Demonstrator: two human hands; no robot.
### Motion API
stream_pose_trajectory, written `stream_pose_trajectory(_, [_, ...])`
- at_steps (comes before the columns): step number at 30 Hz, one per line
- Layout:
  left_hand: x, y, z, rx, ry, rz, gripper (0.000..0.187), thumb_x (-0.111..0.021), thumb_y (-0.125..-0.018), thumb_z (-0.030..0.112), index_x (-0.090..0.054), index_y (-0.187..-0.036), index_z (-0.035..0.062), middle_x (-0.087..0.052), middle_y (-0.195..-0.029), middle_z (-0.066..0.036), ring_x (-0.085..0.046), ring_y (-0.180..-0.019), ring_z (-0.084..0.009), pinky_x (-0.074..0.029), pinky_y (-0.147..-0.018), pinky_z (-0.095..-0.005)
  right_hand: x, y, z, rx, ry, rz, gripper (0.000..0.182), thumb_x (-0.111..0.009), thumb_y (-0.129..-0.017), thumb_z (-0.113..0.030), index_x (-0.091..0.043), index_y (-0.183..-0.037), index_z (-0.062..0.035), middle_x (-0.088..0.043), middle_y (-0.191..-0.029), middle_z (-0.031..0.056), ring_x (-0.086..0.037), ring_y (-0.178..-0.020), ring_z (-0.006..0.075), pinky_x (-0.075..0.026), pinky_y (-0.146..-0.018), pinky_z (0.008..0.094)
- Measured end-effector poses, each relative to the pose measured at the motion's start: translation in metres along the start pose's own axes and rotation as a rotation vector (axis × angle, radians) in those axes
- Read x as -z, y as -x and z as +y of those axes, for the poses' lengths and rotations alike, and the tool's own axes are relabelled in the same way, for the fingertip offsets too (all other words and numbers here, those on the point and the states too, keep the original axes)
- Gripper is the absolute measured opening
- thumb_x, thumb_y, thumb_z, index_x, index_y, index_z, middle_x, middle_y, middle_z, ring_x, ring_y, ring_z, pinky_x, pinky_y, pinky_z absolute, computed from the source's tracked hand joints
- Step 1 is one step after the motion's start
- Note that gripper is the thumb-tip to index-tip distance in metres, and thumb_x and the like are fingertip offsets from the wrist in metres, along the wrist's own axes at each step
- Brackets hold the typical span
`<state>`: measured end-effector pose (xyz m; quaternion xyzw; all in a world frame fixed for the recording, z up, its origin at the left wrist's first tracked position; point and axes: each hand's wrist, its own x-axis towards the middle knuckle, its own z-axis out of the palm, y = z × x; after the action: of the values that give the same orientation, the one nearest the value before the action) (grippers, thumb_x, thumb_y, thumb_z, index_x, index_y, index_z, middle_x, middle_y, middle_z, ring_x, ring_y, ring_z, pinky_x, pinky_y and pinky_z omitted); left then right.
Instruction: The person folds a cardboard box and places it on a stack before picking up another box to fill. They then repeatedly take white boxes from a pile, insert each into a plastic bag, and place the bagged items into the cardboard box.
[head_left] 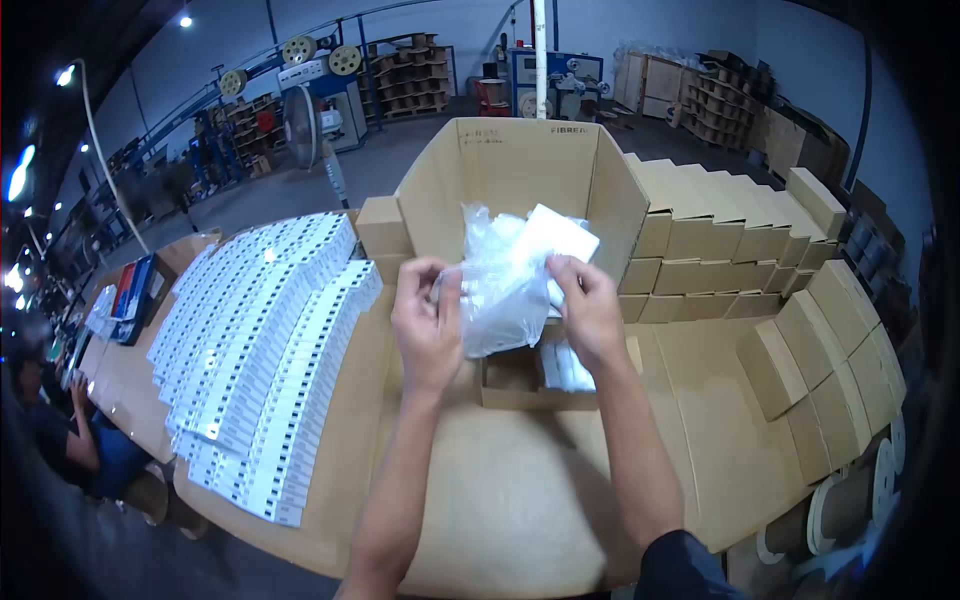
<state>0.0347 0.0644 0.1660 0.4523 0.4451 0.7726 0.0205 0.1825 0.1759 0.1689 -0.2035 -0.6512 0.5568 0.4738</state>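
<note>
A clear plastic bag (500, 310) is stretched between my two hands, above the table's middle. My left hand (432, 325) pinches its left side, and my right hand (590, 308) pinches its right edge. Behind the bag, a white flat packet (560, 238) shows in a large open cardboard box (525, 165). Below my hands sits a small open cardboard box (535, 398) with white wrapped items (566, 368) in its right part. What lies inside the clear bag, if anything, I cannot make out.
Rows of white labelled strips or boxes (260, 340) cover the table's left side. Stacked small brown boxes (720, 240) stand at the back right, and more boxes (830, 350) line the right edge. A person (75, 430) sits at the far left. A fan (302, 128) stands behind.
</note>
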Motion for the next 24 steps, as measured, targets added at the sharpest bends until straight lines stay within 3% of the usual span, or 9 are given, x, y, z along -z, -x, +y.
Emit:
stream_pose_trajectory(4, [0.025, 0.071, 0.040, 0.063, 0.078, 0.045, 0.016, -0.063, -0.103, 0.007, -0.051, -0.113, 0.0029, -0.059, -0.102, -0.005, -0.057, -0.090, -0.0080, -0.048, -0.075, -0.0221, -0.013, 0.102, -0.018, 0.128, 0.365, -0.038, 0.032, -0.082, -0.089, -0.026, -0.076, -0.108, -0.0009, -0.063, -0.100, 0.0114, -0.060, -0.088, 0.0201, -0.048, -0.082, 0.0332])
stream_pose_trajectory(5, [0.029, 0.088, 0.048, 0.080, 0.133, 0.057, 0.017, -0.063, -0.102, 0.007, -0.051, -0.114, 0.0029, -0.059, -0.104, -0.006, -0.057, -0.092, -0.0087, -0.048, -0.077, -0.0229, -0.020, 0.122, -0.010, 0.062, 0.245, 0.048, 0.025, -0.080, -0.091, -0.023, -0.077, -0.101, -0.0002, -0.062, -0.105, 0.0126, -0.060, -0.086, 0.0195, -0.048, -0.078, 0.0317])
stream_pose_trajectory(8, [0.043, 0.128, 0.080, 0.299, 0.318, -0.082, 0.037, -0.071, -0.095, 0.002, -0.049, -0.124, 0.0041, -0.061, -0.114, -0.011, -0.059, -0.106, -0.0125, -0.049, -0.088, -0.0234, -0.019, 0.176, -0.016, 0.055, 0.245, -0.049, 0.016, -0.076, -0.093, -0.014, -0.075, -0.096, 0.0019, -0.060, -0.105, 0.0102, -0.057, -0.081, 0.0154, -0.047, -0.069, 0.0288])
stream_pose_trajectory(10, [0.057, 0.147, 0.101, 0.519, 0.345, -0.214, 0.054, -0.078, -0.086, -0.001, -0.047, -0.130, 0.0056, -0.062, -0.120, -0.014, -0.060, -0.110, -0.0140, -0.050, -0.094, -0.0256, -0.017, 0.205, -0.014, 0.035, 0.216, -0.105, 0.014, -0.075, -0.093, -0.011, -0.074, -0.097, 0.0024, -0.059, -0.104, 0.0103, -0.056, -0.080, 0.0155, -0.047, -0.069, 0.0295])
stream_pose_trajectory(13, [0.075, 0.162, 0.118, 0.711, 0.313, -0.227, 0.055, -0.078, -0.084, -0.005, -0.048, -0.129, 0.0063, -0.061, -0.117, -0.012, -0.061, -0.105, -0.0144, -0.052, -0.094, -0.0289, -0.005, 0.233, -0.014, 0.016, 0.245, -0.214, 0.012, -0.074, -0.092, -0.007, -0.074, -0.100, 0.0028, -0.059, -0.106, 0.0109, -0.058, -0.083, 0.0161, -0.049, -0.071, 0.0298])
stream_pose_trajectory(18, [0.090, 0.183, 0.116, 0.372, 0.350, -0.109, 0.037, -0.075, -0.082, -0.013, -0.058, -0.111, 0.0032, -0.056, -0.106, -0.007, -0.058, -0.095, -0.0138, -0.051, -0.088, -0.0276, 0.004, 0.264, -0.015, -0.018, 0.235, -0.172, 0.009, -0.073, -0.093, -0.004, -0.074, -0.098, 0.0034, -0.058, -0.106, 0.0103, -0.059, -0.084, 0.0157, -0.050, -0.070, 0.0294])
stream_pose_trajectory(21, [0.096, 0.184, 0.125, 0.173, -0.003, -0.166, 0.040, -0.077, -0.082, -0.010, -0.058, -0.115, 0.0012, -0.056, -0.109, -0.008, -0.056, -0.097, -0.0140, -0.049, -0.087, -0.0284, 0.005, 0.275, -0.012, -0.070, 0.255, -0.102, 0.007, -0.073, -0.092, -0.004, -0.075, -0.096, 0.0014, -0.059, -0.103, 0.0120, -0.060, -0.084, 0.0168, -0.050, -0.070, 0.0303])
stream_pose_trajectory(23, [0.095, 0.184, 0.145, -0.175, -0.531, -0.194, 0.040, -0.085, -0.075, -0.001, -0.066, -0.110, 0.0028, -0.062, -0.108, -0.008, -0.058, -0.096, -0.0203, -0.050, -0.086, -0.0341, 0.006, 0.278, -0.024, -0.096, 0.378, -0.098, 0.007, -0.074, -0.090, -0.005, -0.075, -0.095, 0.0007, -0.059, -0.102, 0.0135, -0.061, -0.085, 0.0189, -0.051, -0.070, 0.0312])
stream_pose_trajectory(24, [0.095, 0.188, 0.149, -0.295, -0.683, -0.225, 0.039, -0.087, -0.072, 0.002, -0.069, -0.108, 0.0039, -0.063, -0.107, -0.008, -0.059, -0.096, -0.0223, -0.050, -0.086, -0.0356, 0.004, 0.279, -0.024, -0.031, 0.417, -0.064, 0.008, -0.076, -0.088, -0.005, -0.076, -0.094, 0.0003, -0.061, -0.102, 0.0174, -0.064, -0.085, 0.0263, -0.052, -0.073, 0.0350])
